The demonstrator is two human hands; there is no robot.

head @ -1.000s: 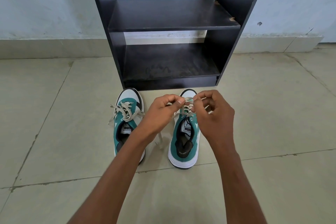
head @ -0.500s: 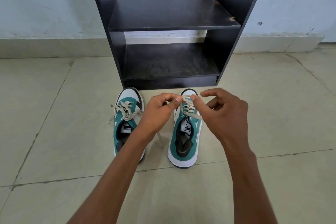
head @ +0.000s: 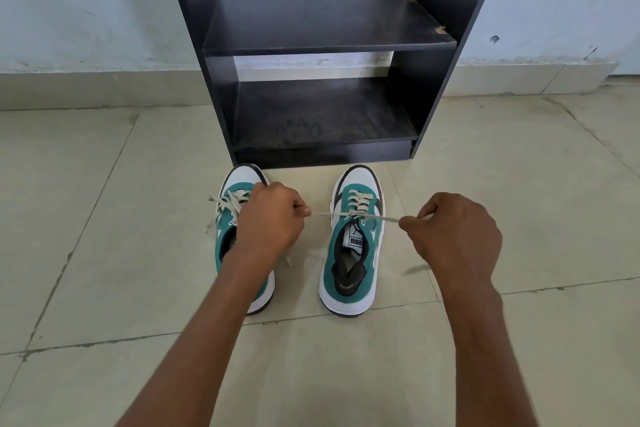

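Two green-and-white sneakers stand side by side on the tiled floor, toes toward a dark shelf. The right sneaker [head: 353, 246] has its cream lace [head: 360, 217] stretched taut sideways across the tongue. My left hand [head: 270, 222] pinches the lace's left end and partly covers the left sneaker [head: 239, 218]. My right hand [head: 457, 236] pinches the lace's right end, well to the right of the shoe. The left sneaker's lace lies in a loose bow [head: 227, 206].
A dark wooden shelf unit [head: 325, 24] with two bare shelves stands against the pale wall just beyond the shoes' toes. Beige floor tiles [head: 104, 253] with grout lines spread on both sides and toward me.
My hands were close together over the right sneaker's laces. They have drawn apart, left hand going left and right hand going right, pulling the lace ends out straight.
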